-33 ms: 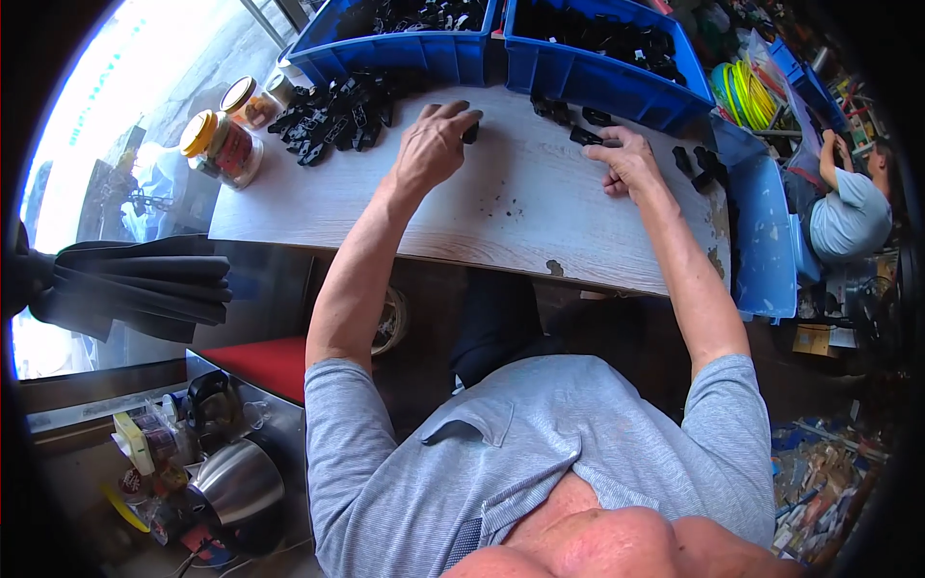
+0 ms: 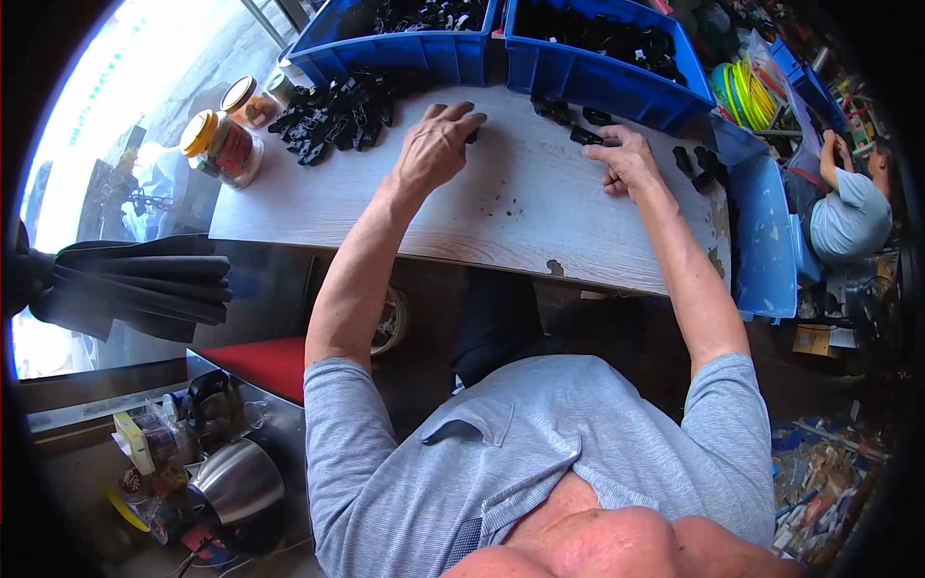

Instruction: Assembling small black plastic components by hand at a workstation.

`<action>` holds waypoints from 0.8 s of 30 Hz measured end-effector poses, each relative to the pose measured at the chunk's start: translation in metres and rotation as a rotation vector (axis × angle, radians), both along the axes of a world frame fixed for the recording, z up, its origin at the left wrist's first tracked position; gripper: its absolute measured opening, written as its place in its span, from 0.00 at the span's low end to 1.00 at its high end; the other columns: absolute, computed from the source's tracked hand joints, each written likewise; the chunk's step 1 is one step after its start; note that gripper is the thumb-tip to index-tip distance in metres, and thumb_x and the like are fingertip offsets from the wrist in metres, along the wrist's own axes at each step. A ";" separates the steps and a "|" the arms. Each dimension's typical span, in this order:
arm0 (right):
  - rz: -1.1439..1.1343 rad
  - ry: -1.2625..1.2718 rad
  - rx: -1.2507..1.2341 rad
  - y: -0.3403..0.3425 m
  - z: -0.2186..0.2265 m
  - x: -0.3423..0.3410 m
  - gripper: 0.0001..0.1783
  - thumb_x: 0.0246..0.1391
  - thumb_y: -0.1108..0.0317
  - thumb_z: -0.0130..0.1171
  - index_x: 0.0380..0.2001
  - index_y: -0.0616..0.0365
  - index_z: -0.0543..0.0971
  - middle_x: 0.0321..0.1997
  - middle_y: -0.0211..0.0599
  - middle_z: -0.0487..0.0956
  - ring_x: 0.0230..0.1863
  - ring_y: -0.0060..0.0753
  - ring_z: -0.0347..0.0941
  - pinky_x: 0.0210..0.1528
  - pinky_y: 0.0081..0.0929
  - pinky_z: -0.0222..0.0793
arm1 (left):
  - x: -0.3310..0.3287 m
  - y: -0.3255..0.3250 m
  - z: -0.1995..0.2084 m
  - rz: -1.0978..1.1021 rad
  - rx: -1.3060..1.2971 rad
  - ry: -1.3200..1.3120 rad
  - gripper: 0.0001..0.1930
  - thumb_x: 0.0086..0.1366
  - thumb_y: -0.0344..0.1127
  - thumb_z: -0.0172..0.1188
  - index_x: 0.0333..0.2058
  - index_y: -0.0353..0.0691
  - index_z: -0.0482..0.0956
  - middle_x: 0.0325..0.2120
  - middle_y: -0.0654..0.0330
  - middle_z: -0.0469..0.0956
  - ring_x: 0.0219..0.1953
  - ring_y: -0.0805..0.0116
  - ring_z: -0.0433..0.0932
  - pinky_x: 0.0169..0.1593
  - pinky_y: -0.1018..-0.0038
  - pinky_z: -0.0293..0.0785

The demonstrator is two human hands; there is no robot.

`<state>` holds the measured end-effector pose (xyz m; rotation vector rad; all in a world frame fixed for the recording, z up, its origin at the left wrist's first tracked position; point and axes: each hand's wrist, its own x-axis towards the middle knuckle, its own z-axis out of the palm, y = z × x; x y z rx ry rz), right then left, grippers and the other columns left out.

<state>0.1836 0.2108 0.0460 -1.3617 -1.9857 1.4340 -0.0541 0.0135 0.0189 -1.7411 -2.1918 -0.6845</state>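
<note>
Over the middle of the table, my left hand (image 2: 436, 149) is closed on a small black plastic part (image 2: 471, 137). Most of that part is hidden behind my fingers. Further right, my right hand (image 2: 628, 162) pinches another black plastic part (image 2: 584, 136) at its right end, close to the tabletop. Just beyond it are a few more loose black pieces (image 2: 551, 109). A heaped pile of similar black parts (image 2: 332, 120) lies left of my left hand.
Two blue bins (image 2: 395, 60) full of black parts line the table's far edge. Jars with yellow lids (image 2: 224, 152) stand at the left. A light-blue crate (image 2: 766, 236) is against the right edge, near several black pieces (image 2: 701, 166). Another person (image 2: 848, 212) works at far right.
My left hand has turned very slightly, and its fingers now cover more of the black part. My right hand looks the same.
</note>
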 end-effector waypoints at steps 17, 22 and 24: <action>0.250 -0.164 0.006 -0.035 0.005 -0.002 0.21 0.49 0.65 0.69 0.48 0.53 0.83 0.21 0.32 0.77 0.16 0.22 0.73 0.17 0.26 0.74 | 0.058 0.014 -0.006 -0.154 0.213 -0.333 0.12 0.65 0.29 0.62 0.48 0.39 0.83 0.40 0.52 0.85 0.44 0.50 0.84 0.48 0.60 0.80; 0.261 -0.125 0.007 -0.037 -0.004 -0.002 0.19 0.51 0.66 0.68 0.48 0.52 0.83 0.21 0.31 0.77 0.16 0.22 0.73 0.17 0.26 0.74 | 0.082 0.034 -0.010 -0.267 0.145 -0.252 0.14 0.64 0.27 0.61 0.49 0.40 0.84 0.42 0.53 0.84 0.43 0.51 0.84 0.46 0.62 0.81; 0.252 -0.100 -0.006 -0.036 -0.006 0.000 0.18 0.51 0.66 0.68 0.48 0.52 0.83 0.21 0.31 0.78 0.16 0.22 0.73 0.17 0.26 0.74 | 0.086 0.038 -0.005 -0.318 0.089 -0.235 0.16 0.63 0.25 0.61 0.49 0.41 0.85 0.41 0.53 0.84 0.44 0.52 0.83 0.47 0.62 0.80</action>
